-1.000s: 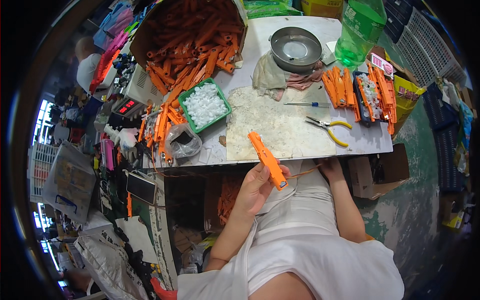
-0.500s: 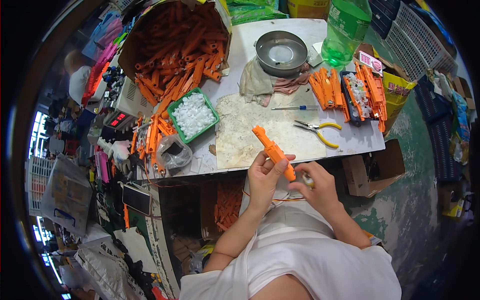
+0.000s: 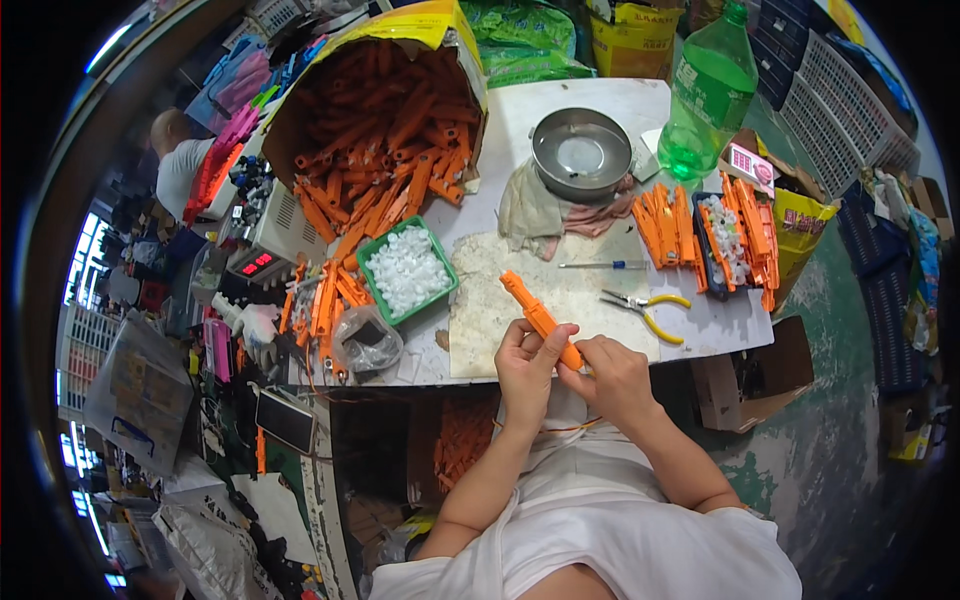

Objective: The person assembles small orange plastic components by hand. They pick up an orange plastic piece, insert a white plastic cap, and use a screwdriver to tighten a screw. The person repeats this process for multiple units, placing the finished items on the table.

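Observation:
A long, stepped orange plastic part [image 3: 532, 308] slants over the front edge of the worktable. My left hand [image 3: 528, 372] grips it near its lower end, thumb on top. Against that end my right hand [image 3: 614, 380] has its fingers curled and pressed together; what lies between them is hidden. Closest on the tabletop are pliers with yellow handles [image 3: 662, 318], jaws apart, and a blue-and-clear pen [image 3: 602, 265]. A green tray [image 3: 452, 275] full of small white plastic pieces stands left of my hands.
A large carton [image 3: 478, 75] spills orange parts at the back left. A metal bowl [image 3: 580, 185] rests on rags beside a green bottle [image 3: 708, 100]. More orange parts [image 3: 662, 225] lie at the right, by a dark tray of white pieces [image 3: 722, 235]. A person [image 3: 185, 165] is far left.
My right hand has moved in against the lower end of the orange part; the small pale thing seen at its fingers is now hidden. The whole view has shifted, with the table appearing lower.

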`<action>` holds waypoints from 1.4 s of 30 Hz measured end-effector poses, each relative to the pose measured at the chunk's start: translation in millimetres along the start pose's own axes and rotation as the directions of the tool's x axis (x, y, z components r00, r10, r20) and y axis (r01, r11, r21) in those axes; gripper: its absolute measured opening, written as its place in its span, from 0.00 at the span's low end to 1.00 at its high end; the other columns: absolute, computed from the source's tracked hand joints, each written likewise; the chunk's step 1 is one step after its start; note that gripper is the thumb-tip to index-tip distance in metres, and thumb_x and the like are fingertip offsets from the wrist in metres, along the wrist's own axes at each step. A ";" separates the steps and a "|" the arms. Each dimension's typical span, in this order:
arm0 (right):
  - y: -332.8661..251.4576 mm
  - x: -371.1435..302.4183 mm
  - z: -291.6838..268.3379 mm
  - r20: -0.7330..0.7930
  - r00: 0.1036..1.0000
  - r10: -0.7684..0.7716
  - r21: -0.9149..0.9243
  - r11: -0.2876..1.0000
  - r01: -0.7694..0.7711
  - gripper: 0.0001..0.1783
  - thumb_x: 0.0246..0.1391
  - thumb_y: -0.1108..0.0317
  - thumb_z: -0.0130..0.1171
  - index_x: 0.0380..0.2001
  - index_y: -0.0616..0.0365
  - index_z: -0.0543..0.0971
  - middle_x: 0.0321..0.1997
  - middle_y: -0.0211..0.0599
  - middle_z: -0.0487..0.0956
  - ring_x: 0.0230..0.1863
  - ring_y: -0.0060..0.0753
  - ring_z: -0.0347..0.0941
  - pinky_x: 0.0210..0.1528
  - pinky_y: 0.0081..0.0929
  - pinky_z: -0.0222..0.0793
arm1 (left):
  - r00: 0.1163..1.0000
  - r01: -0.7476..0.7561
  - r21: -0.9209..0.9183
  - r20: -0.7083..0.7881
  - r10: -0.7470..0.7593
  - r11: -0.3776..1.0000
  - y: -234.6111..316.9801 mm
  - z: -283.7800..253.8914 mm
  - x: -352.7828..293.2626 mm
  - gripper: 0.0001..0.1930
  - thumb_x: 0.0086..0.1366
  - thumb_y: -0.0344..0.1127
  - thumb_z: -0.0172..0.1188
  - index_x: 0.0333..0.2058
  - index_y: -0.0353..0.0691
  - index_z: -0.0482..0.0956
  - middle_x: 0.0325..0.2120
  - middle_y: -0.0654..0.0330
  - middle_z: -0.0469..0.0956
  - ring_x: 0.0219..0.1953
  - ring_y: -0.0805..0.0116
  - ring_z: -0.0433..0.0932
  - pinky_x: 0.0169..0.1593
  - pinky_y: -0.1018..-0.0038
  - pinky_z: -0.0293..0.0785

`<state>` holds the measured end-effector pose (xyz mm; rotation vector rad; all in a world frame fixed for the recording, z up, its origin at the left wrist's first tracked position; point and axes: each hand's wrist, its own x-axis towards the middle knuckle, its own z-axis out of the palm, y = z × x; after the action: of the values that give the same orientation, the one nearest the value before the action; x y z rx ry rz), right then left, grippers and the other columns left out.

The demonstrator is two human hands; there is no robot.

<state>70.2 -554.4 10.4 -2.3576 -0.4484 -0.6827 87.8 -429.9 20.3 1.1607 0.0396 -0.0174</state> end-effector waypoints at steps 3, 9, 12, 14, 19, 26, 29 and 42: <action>8.3 9.6 3.3 -0.005 1.000 0.008 0.015 1.000 -0.008 0.14 0.42 0.61 0.67 0.24 0.56 0.74 0.19 0.32 0.73 0.20 0.32 0.73 0.20 0.28 0.67 | 0.996 -0.082 0.066 0.042 0.080 0.994 -14.4 -5.4 12.6 0.23 0.64 0.42 0.58 0.50 0.32 0.66 0.39 0.50 0.79 0.38 0.75 0.76 0.42 0.80 0.72; 24.3 31.4 0.7 0.031 0.997 0.077 0.038 0.996 -0.079 0.14 0.44 0.59 0.66 0.25 0.57 0.76 0.19 0.35 0.76 0.20 0.33 0.74 0.21 0.29 0.68 | 0.973 -0.202 0.241 0.156 0.167 0.949 -28.4 -25.1 26.6 0.35 0.64 0.48 0.58 0.61 0.33 0.57 0.47 0.49 0.75 0.50 0.68 0.73 0.53 0.74 0.66; 20.8 30.3 8.5 0.101 0.994 0.052 0.079 0.995 -0.060 0.13 0.43 0.62 0.67 0.25 0.59 0.78 0.22 0.37 0.78 0.20 0.36 0.75 0.23 0.29 0.69 | 0.980 -0.100 0.085 0.181 0.084 0.991 -26.2 -25.9 29.3 0.36 0.66 0.42 0.56 0.64 0.30 0.48 0.44 0.48 0.77 0.45 0.71 0.76 0.49 0.78 0.70; 18.4 26.5 14.5 0.110 0.993 0.034 0.067 0.997 -0.041 0.13 0.43 0.61 0.67 0.24 0.59 0.77 0.21 0.36 0.77 0.20 0.35 0.75 0.22 0.28 0.69 | 0.988 0.004 0.049 0.154 -0.011 0.999 -16.1 -23.7 27.9 0.35 0.67 0.38 0.54 0.64 0.29 0.46 0.41 0.49 0.79 0.41 0.73 0.77 0.46 0.79 0.71; 12.8 23.1 22.0 0.030 0.999 0.041 0.069 0.997 -0.043 0.14 0.44 0.60 0.67 0.23 0.56 0.75 0.19 0.32 0.75 0.19 0.32 0.73 0.19 0.26 0.68 | 0.993 -0.025 0.052 0.116 0.019 0.998 -17.2 -24.8 27.8 0.30 0.67 0.35 0.52 0.63 0.30 0.50 0.36 0.46 0.80 0.38 0.70 0.80 0.45 0.76 0.75; 15.0 21.3 22.3 0.063 0.998 0.032 0.026 0.999 -0.034 0.13 0.44 0.61 0.66 0.24 0.56 0.75 0.19 0.32 0.75 0.18 0.31 0.73 0.18 0.26 0.67 | 0.993 -0.017 0.022 0.118 0.015 1.000 -18.1 -21.9 28.4 0.31 0.68 0.34 0.52 0.63 0.27 0.48 0.36 0.46 0.80 0.38 0.70 0.80 0.44 0.76 0.75; 15.8 19.7 20.2 0.077 0.996 0.046 0.021 0.999 -0.048 0.13 0.44 0.61 0.66 0.24 0.56 0.75 0.19 0.32 0.75 0.18 0.31 0.74 0.19 0.26 0.67 | 0.992 -0.013 0.034 0.126 0.008 0.999 -18.9 -20.3 29.1 0.32 0.68 0.34 0.52 0.63 0.28 0.48 0.36 0.46 0.80 0.37 0.71 0.80 0.44 0.76 0.76; 3.6 17.1 21.2 0.077 0.987 0.140 0.041 0.989 -0.143 0.12 0.42 0.64 0.67 0.24 0.58 0.75 0.21 0.36 0.76 0.21 0.38 0.74 0.22 0.31 0.68 | 0.986 -0.021 0.053 0.164 0.012 0.998 -29.1 -30.9 29.2 0.34 0.67 0.33 0.54 0.65 0.32 0.46 0.38 0.52 0.80 0.37 0.77 0.77 0.43 0.81 0.73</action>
<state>93.3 -540.7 4.3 -2.3508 -0.3208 -0.5156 115.3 -413.0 -19.8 1.2107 -0.1168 -0.0991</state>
